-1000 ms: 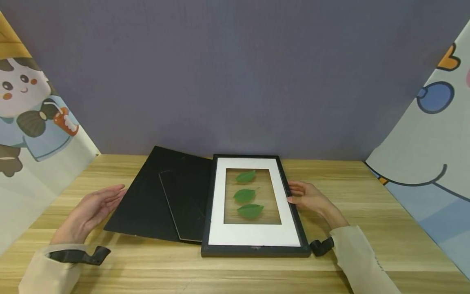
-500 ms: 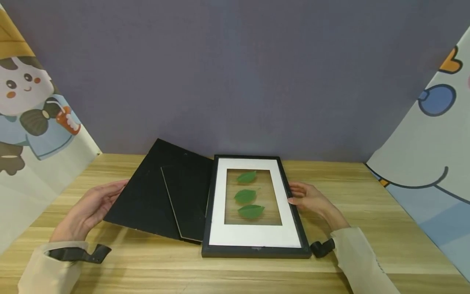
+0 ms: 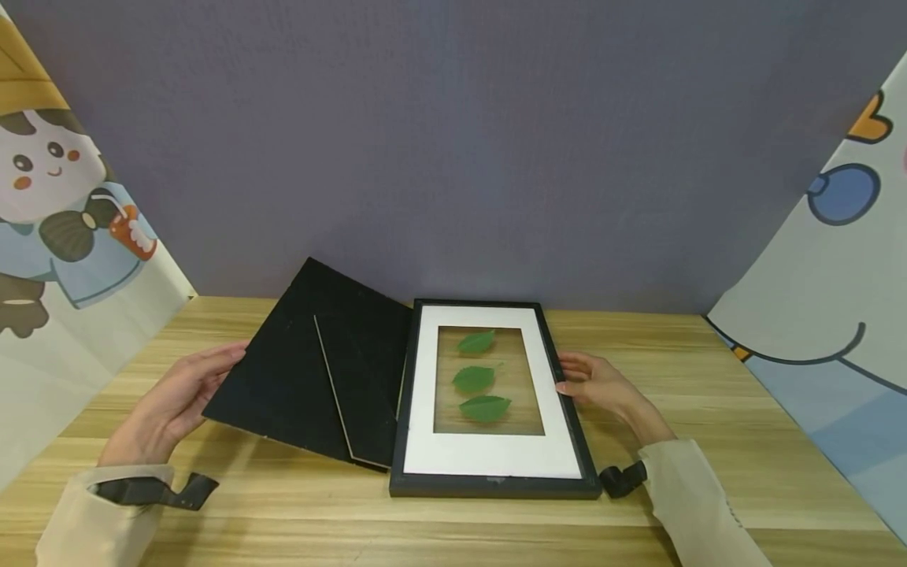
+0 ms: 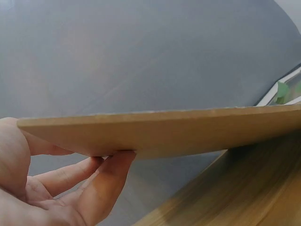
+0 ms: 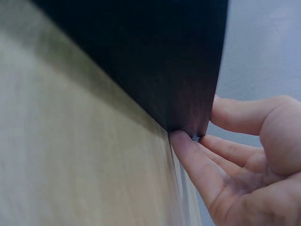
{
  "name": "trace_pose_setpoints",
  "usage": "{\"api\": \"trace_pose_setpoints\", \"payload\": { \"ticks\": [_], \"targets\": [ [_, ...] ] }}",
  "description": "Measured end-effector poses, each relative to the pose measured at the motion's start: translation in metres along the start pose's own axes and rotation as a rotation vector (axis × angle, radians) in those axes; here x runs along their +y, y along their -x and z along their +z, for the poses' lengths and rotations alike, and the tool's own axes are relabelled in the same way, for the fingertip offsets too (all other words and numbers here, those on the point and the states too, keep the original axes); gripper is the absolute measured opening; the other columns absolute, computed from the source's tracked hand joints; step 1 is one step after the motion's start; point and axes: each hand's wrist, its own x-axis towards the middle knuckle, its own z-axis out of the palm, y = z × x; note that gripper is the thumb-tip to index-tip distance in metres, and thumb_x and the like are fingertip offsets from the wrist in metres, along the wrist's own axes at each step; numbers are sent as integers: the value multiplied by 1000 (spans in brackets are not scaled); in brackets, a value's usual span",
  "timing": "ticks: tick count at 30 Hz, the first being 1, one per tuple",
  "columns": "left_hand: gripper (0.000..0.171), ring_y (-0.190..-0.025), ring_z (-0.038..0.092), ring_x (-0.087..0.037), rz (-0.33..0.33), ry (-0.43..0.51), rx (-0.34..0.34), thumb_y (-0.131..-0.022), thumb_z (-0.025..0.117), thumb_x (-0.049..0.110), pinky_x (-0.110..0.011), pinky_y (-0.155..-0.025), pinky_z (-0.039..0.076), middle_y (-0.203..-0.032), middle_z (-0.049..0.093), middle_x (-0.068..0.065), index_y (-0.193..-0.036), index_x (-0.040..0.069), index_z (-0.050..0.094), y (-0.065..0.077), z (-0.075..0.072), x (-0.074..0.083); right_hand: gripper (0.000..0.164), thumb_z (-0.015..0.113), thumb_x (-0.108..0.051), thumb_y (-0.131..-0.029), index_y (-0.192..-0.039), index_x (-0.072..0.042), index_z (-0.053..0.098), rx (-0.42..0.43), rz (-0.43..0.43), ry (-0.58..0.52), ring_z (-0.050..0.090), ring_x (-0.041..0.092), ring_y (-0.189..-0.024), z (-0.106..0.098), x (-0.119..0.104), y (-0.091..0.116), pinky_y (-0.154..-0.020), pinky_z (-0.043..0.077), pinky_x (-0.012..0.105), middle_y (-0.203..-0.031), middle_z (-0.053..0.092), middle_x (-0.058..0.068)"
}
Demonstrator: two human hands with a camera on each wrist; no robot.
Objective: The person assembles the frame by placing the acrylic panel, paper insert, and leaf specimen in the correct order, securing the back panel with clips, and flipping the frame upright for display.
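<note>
A black picture frame [image 3: 494, 486] lies on the table, with a white mat [image 3: 489, 457] around a clear window. Three green leaves, the middle one [image 3: 473, 379] among them, show in a column inside that window. To its left, a black backing board [image 3: 283, 394] with a stand flap [image 3: 357, 378] is tilted, its left side raised. My left hand [image 3: 180, 398] holds the board's left edge; in the left wrist view, fingertips [image 4: 120, 157] touch its brown underside. At the frame's right edge, my right hand [image 3: 602, 386] grips the side with thumb and fingers.
The light wood table [image 3: 453, 528] runs beneath everything. A grey panel [image 3: 453, 157] stands upright along the back. Side walls with cartoon prints, a figure [image 3: 49, 173] at left and a blue shape [image 3: 843, 193] at right, flank the table.
My left hand has lifted the left side of the backing board higher, and its far corner has risen. The frame, the leaves and my right hand have stayed in place.
</note>
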Motion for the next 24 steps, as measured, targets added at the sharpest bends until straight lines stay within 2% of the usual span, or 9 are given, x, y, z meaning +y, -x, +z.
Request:
{"api": "trace_pose_setpoints", "payload": {
  "ticks": [6,7,10,13,14,16,18,20,24],
  "targets": [
    [41,-89,70,-15,7,-49,82,-102,33,3,-27,-71,58,-106,72,-3,-112,17,70,0,2,-1,68,62,-5,-91,-145,11,23,3,-1,4,33,48,-134,1,-2,1,-94,50,45,-145,30,35],
    [39,-103,66,-16,9,-92,120,-102,36,4,-24,-72,57,-119,67,-4,-111,20,71,-1,2,-1,68,62,-5,-91,-145,11,23,4,-2,5,33,48,-134,1,-1,1,-94,50,45,-145,30,35],
    [35,-139,34,-19,2,-239,269,-99,46,7,-13,-72,52,-152,35,-7,-104,29,73,-2,4,-2,68,62,-5,-91,-145,11,24,6,-3,2,33,48,-134,1,-1,1,-94,50,44,-145,30,36],
    [33,-143,-13,-21,-12,-355,368,-97,53,9,-4,-65,45,-159,-11,-6,-100,36,72,-3,4,-2,68,62,-5,-91,-145,11,24,7,-1,2,33,48,-134,1,0,1,-94,50,45,-145,30,35],
    [33,-145,-10,-17,-9,-364,379,-97,54,9,-5,-61,43,-159,-10,-7,-99,36,72,-3,4,-2,68,62,-5,-91,-145,11,24,8,0,0,33,48,-134,1,-1,1,-95,50,45,-145,30,35],
    [33,-145,7,-8,6,-380,383,-97,54,8,-6,-56,40,-161,-2,-2,-100,35,72,-3,3,-2,68,62,-5,-91,-145,11,24,9,-2,0,33,48,-134,1,-1,0,-95,50,44,-145,30,35],
    [34,-134,28,5,23,-375,363,-97,53,6,-7,-52,38,-156,18,6,-101,34,72,-2,2,-2,67,61,-4,-91,-145,11,24,10,-7,0,33,48,-134,1,-1,0,-94,50,42,-145,31,36],
    [34,-114,45,10,46,-369,342,-96,53,4,-7,-51,38,-140,38,10,-102,31,72,-1,1,-1,67,61,-3,-90,-144,12,24,10,-11,-5,33,49,-134,1,-1,-1,-93,51,39,-145,31,36],
    [36,-89,54,8,96,-345,308,-95,51,-2,-8,-47,39,-109,52,20,-101,26,74,0,3,3,67,61,-2,-90,-144,12,24,9,-14,-7,33,49,-134,1,-1,-1,-92,51,37,-145,31,36]
  ]
}}
